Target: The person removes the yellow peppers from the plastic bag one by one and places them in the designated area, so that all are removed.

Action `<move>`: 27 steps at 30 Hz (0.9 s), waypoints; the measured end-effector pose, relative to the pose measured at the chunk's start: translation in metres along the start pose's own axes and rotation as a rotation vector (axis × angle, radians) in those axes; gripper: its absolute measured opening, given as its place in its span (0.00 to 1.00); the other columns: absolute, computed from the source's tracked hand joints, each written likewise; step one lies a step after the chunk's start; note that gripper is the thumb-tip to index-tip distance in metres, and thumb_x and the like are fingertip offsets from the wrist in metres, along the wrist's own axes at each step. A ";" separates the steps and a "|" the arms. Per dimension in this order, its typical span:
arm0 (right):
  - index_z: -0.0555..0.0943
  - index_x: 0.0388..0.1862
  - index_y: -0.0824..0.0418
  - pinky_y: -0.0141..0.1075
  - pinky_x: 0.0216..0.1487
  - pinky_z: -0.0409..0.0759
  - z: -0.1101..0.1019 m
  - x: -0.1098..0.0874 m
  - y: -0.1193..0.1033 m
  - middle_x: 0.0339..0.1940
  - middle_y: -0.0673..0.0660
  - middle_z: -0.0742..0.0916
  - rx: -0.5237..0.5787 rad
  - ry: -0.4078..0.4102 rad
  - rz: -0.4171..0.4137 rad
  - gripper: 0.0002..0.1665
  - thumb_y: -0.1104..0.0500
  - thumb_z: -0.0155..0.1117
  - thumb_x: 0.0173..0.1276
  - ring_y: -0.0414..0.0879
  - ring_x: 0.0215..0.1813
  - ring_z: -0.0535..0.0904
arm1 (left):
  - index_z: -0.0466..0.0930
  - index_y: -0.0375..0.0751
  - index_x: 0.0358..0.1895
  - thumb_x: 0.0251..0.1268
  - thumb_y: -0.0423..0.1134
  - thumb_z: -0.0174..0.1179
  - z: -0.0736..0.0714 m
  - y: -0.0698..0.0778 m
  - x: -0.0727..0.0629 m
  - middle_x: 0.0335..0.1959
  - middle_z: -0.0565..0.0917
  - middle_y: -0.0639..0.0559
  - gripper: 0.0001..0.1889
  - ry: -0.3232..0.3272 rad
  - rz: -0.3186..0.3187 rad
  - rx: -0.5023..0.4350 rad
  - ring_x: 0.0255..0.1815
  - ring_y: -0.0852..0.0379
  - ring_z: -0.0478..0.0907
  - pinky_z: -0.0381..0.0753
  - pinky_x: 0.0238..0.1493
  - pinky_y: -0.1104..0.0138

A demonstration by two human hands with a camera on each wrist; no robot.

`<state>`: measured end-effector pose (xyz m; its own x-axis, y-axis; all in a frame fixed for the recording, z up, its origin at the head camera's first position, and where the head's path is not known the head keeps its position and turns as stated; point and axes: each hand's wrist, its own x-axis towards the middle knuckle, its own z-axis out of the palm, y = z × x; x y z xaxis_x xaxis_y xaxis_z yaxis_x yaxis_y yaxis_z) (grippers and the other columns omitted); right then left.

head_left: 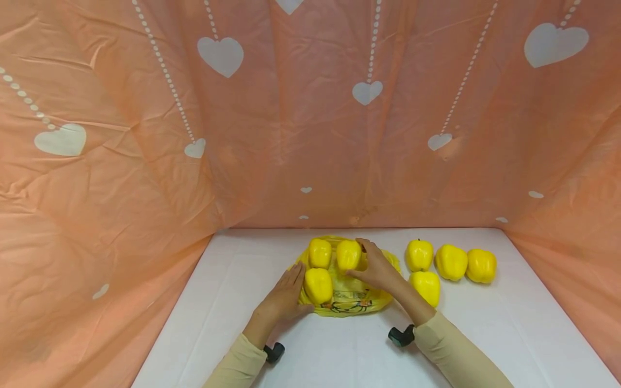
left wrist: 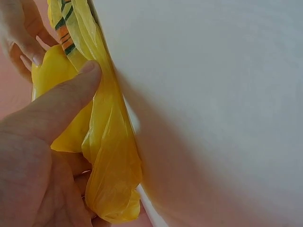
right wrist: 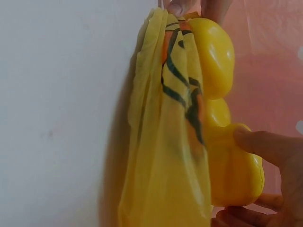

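Observation:
A yellow plastic bag (head_left: 373,304) lies spread on the table with three yellow bell peppers on it. My right hand (head_left: 380,268) holds the far-right bell pepper (head_left: 348,255), thumb on its near side and fingers around its far side. The right wrist view shows this bell pepper (right wrist: 234,175) between thumb and fingers. My left hand (head_left: 285,295) rests along the bag's left side, fingers extended beside the near bell pepper (head_left: 318,286). In the left wrist view its thumb lies over the bag (left wrist: 111,156). Another bell pepper (head_left: 320,253) sits at the far left of the bag.
To the right of the bag, several more yellow bell peppers (head_left: 451,262) stand on the white table (head_left: 509,334). One bell pepper (head_left: 426,288) is close beside my right forearm. A peach curtain with white hearts (head_left: 310,134) encloses the back and sides.

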<state>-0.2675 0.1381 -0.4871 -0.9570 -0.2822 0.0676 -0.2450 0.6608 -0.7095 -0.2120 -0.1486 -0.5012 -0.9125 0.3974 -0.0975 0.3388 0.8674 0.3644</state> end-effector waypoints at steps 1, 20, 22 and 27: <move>0.58 0.85 0.64 0.65 0.77 0.72 -0.001 -0.001 -0.001 0.81 0.70 0.70 0.004 0.003 -0.004 0.58 0.50 0.81 0.67 0.68 0.77 0.71 | 0.47 0.27 0.86 0.70 0.50 0.74 0.000 0.000 0.000 0.88 0.50 0.35 0.56 0.000 0.001 0.001 0.89 0.39 0.48 0.48 0.89 0.49; 0.60 0.86 0.63 0.62 0.73 0.77 -0.017 -0.024 -0.006 0.81 0.70 0.70 -0.001 0.044 -0.097 0.57 0.50 0.81 0.67 0.67 0.73 0.76 | 0.49 0.23 0.84 0.69 0.50 0.75 0.002 0.000 -0.001 0.87 0.52 0.31 0.55 0.017 0.037 0.020 0.89 0.38 0.49 0.50 0.88 0.49; 0.60 0.86 0.63 0.63 0.74 0.76 -0.018 -0.026 -0.005 0.81 0.70 0.71 0.001 0.053 -0.105 0.57 0.50 0.82 0.67 0.68 0.74 0.75 | 0.49 0.23 0.84 0.69 0.50 0.75 0.002 -0.001 -0.001 0.87 0.52 0.31 0.55 0.018 0.037 0.017 0.89 0.38 0.49 0.50 0.88 0.49; 0.60 0.86 0.63 0.66 0.76 0.72 -0.022 -0.032 -0.005 0.81 0.70 0.70 -0.005 0.065 -0.121 0.57 0.52 0.82 0.66 0.69 0.77 0.71 | 0.48 0.24 0.85 0.69 0.50 0.74 0.002 -0.001 -0.001 0.88 0.51 0.32 0.55 0.014 0.032 0.013 0.89 0.38 0.49 0.50 0.88 0.49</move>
<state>-0.2391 0.1593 -0.4700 -0.9286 -0.3140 0.1979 -0.3595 0.6280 -0.6902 -0.2115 -0.1493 -0.5036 -0.9043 0.4207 -0.0731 0.3705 0.8581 0.3554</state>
